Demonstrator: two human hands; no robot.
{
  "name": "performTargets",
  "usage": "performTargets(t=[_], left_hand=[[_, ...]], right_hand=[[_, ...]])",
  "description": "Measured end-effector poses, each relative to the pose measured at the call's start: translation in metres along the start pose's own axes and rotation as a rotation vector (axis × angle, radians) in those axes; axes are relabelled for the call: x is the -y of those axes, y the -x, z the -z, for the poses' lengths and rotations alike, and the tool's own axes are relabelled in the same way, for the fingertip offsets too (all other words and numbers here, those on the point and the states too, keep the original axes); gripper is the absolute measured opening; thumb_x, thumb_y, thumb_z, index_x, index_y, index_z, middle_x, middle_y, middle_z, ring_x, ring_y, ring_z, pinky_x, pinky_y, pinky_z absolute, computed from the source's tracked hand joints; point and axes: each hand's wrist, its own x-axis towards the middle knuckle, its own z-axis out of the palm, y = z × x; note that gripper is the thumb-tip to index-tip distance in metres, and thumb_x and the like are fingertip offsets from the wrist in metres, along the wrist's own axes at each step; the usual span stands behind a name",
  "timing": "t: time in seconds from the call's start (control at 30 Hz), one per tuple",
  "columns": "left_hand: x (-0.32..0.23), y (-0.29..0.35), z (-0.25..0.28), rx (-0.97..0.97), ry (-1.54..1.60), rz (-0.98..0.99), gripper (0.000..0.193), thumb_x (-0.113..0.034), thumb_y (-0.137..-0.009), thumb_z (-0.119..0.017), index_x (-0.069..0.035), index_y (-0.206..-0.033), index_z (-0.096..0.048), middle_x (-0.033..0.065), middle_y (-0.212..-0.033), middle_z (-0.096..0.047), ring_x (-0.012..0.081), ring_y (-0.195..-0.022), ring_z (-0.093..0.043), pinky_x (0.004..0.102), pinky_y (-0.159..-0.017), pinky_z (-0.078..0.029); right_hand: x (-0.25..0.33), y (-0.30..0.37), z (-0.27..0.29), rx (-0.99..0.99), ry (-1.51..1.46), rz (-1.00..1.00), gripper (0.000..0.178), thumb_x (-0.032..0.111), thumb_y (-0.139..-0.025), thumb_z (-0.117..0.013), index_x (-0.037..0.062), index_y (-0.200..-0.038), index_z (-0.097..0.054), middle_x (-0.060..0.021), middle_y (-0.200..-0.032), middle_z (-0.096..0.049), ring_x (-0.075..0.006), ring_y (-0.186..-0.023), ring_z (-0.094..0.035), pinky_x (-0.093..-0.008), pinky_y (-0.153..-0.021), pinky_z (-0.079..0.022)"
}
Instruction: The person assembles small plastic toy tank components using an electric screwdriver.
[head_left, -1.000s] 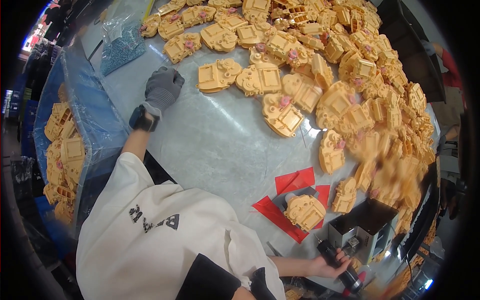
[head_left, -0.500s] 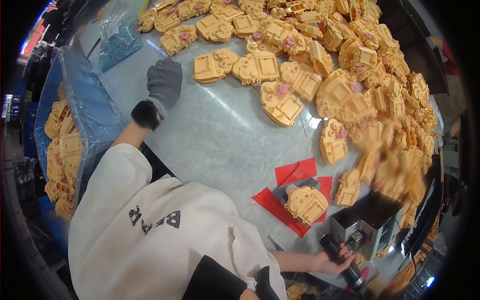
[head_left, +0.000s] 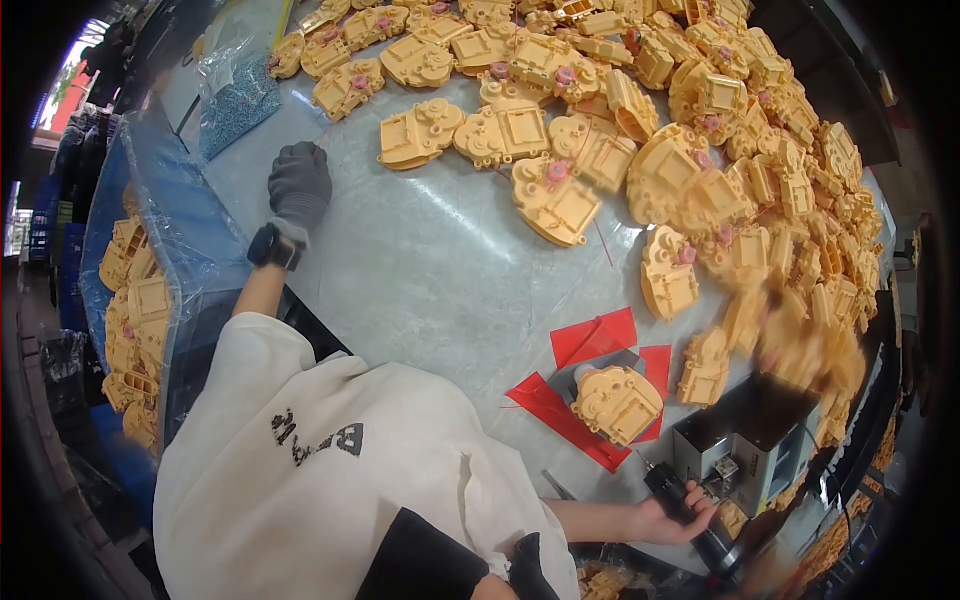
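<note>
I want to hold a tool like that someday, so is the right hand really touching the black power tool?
Touching. The head view shows the right hand with fingers curled around the black power tool.

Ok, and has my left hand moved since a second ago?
Yes: your left hand has shifted left, away from the nearest yellow part on the table.

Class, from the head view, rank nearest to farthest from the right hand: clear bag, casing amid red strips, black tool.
1. Black tool, in the right hand.
2. Casing amid red strips, ahead and left.
3. Clear bag, far upper left.
</note>
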Motion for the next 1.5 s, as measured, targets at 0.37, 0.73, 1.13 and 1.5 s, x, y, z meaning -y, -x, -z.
performTargets(t=[0.37,0.73,1.13,1.5], left_hand=[[0.01,0.03,0.015,-0.06,0.253,0.018,0.017,-0.026,-0.081,-0.058,-0.009,-0.083,-0.062,0.0117,-0.085,-0.059,0.0309,-0.081,-0.056,0.0408,-0.07,-0.045],[0.011,0.034,0.022,-0.077,0.21,-0.075,0.017,-0.026,-0.079,-0.06,-0.01,-0.084,-0.064,0.0095,-0.084,-0.06,0.0283,-0.08,-0.057,0.0385,-0.069,-0.046],[-0.026,-0.012,0.058,0.438,-0.528,-0.396,0.017,-0.02,-0.081,-0.053,-0.011,-0.085,-0.066,0.0036,-0.086,-0.061,0.0204,-0.087,-0.059,0.0346,-0.071,-0.048],[-0.027,-0.004,0.055,0.396,-0.606,-0.451,0.013,-0.014,-0.08,-0.052,-0.008,-0.086,-0.061,0.0081,-0.087,-0.059,0.0221,-0.086,-0.06,0.033,-0.071,-0.049]], right_hand=[[-0.004,-0.002,0.005,0.015,0.012,-0.003,0.012,0.007,-0.081,-0.052,0.0035,-0.091,-0.048,0.001,-0.065,-0.036,-0.0122,-0.058,-0.038,-0.03,-0.064,-0.04],[-0.005,-0.001,0.007,0.032,-0.03,-0.021,0.015,0.006,-0.085,-0.05,0.0069,-0.1,-0.047,0.0005,-0.064,-0.037,-0.0118,-0.059,-0.036,-0.0284,-0.065,-0.037],[-0.005,-0.004,0.008,0.041,0.053,-0.011,0.018,0.007,-0.084,-0.05,0.006,-0.101,-0.045,0.0002,-0.064,-0.036,-0.0118,-0.059,-0.036,-0.0284,-0.065,-0.036],[-0.008,-0.006,0.009,0.051,0.008,-0.048,0.022,0.006,-0.082,-0.051,0.0048,-0.103,-0.045,0.0002,-0.065,-0.036,-0.0116,-0.059,-0.036,-0.0281,-0.064,-0.035]])
